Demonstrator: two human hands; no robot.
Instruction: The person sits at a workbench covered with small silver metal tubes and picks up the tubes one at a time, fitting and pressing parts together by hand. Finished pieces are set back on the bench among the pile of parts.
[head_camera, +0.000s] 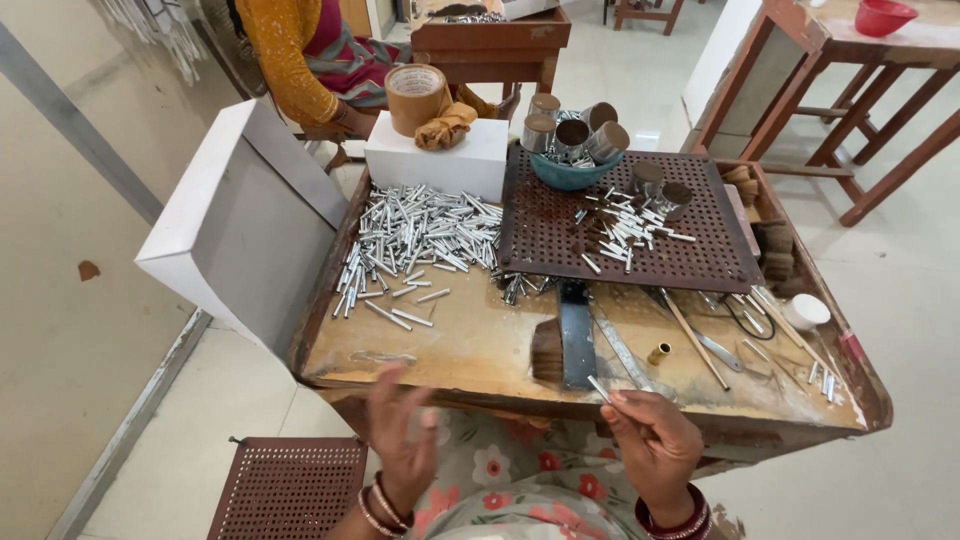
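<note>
Tube (598, 387) between right hand (652, 443) fingertips

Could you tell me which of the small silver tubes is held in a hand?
The tube pinched by the right hand; the others lie on the table.

Tubes (420, 235): bright metal, smooth, glossy; one more tube (599, 388) of the same metal pinched in the right hand (655, 445).
Left hand (400, 440): bare, blurred; glossy bangles at the wrist.
Table (470, 345): raw wood, worn, matt, dusty and stained.
Tray (640, 260): perforated sheet, dark brown, matt.
Second tray (290, 488): same perforated brown sheet.
Bowl (570, 175): teal plastic, smooth.
Cups (575, 135): dull metal, cylindrical.
Box (440, 160): white card, matt.
Tape roll (415, 95): brown, slightly shiny.
Brush (548, 350): dark bristles, rough.
File (576, 335): grey steel, matt.
Lap cloth (500, 475): floral printed fabric, soft.
</note>
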